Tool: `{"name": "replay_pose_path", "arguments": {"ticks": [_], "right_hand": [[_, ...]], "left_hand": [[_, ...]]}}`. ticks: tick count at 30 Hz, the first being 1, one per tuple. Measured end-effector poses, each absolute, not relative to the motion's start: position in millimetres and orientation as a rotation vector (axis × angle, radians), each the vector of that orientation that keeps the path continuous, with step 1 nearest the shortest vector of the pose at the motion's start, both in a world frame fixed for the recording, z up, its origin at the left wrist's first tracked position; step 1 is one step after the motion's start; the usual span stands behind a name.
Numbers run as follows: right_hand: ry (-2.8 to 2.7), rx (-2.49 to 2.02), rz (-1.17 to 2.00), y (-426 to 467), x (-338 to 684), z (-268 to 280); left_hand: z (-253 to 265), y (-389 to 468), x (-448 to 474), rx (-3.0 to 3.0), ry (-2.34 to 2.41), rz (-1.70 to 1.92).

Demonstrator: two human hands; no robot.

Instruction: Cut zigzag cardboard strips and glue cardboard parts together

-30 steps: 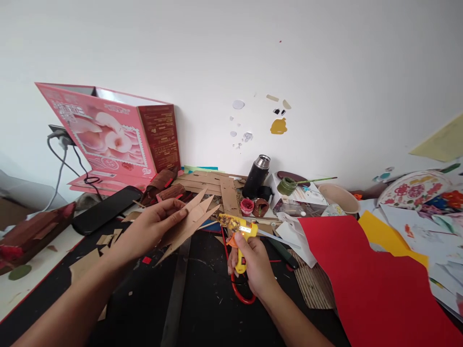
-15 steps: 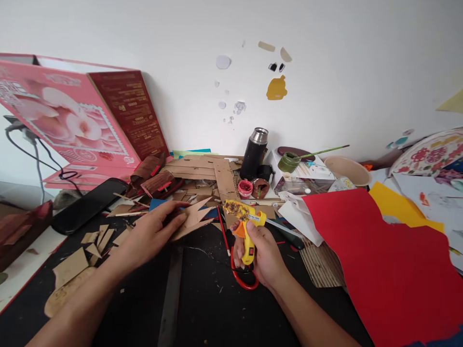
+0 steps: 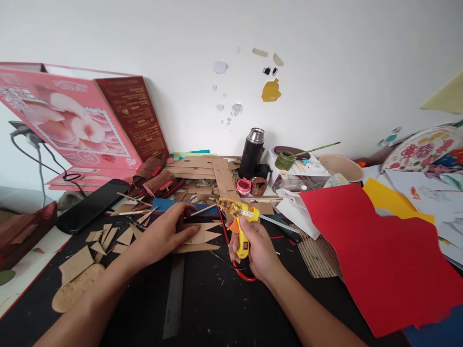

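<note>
In my right hand is a yellow hot glue gun, its grip wrapped by my fingers near the orange trigger. Its nozzle end is stained dark and points left. My left hand rests over a piece of cardboard cut into pointed teeth, which lies on the black work surface. The thumb lies over the cardboard, apart from the curled fingers. A thin wooden stick ends beside those fingertips; I cannot tell whether they touch it. Red-handled scissors lie partly hidden under my right hand.
A metal ruler lies in front. Cardboard scraps are scattered left, near a black phone. Behind stand a thermos, paint pots and a pink box. Red paper covers the right.
The toothed cardboard has gone from tilted in my left hand to flat on the surface, and my thumb and fingers have spread. The glue gun stays in my right hand, slightly further left.
</note>
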State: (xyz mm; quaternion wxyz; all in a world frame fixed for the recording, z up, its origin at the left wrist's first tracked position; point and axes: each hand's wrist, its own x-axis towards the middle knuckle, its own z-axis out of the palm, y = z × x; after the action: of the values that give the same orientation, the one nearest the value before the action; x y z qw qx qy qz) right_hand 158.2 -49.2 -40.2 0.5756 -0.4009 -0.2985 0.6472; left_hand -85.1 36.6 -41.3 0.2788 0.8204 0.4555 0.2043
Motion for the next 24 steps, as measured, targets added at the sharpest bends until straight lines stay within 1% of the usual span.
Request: {"name": "replay_pose_path", "arguments": {"ticks": [6,10,13,15,17,22,24], "right_hand": [[-0.681,-0.977,1.463,-43.4,153.6,-40.9],[-0.664,-0.982,1.454,-38.2,151.7,-37.8],[-0.691,-0.998,1.472,-34.5,149.5,-33.8],[-0.72,-1.011,1.485,-32.1,147.9,-30.8],[-0.755,-1.018,1.49,-29.4,146.7,-27.0],[-0.825,-0.978,1.514,-21.5,145.9,-16.7],[-0.827,-0.956,1.515,-20.1,145.0,-16.3]], "left_hand": [[-31.0,36.8,-92.9,2.445,1.073,0.609],[-29.2,29.8,-95.5,2.462,0.88,0.385],[-35.0,29.3,-92.5,2.5,0.93,0.301],[-36.6,32.4,-92.7,2.521,0.964,0.317],[-34.3,37.2,-96.3,2.544,0.987,0.398],[-21.7,48.9,-109.8,2.539,1.188,0.832],[-18.1,50.7,-111.9,2.492,1.277,0.943]]}}
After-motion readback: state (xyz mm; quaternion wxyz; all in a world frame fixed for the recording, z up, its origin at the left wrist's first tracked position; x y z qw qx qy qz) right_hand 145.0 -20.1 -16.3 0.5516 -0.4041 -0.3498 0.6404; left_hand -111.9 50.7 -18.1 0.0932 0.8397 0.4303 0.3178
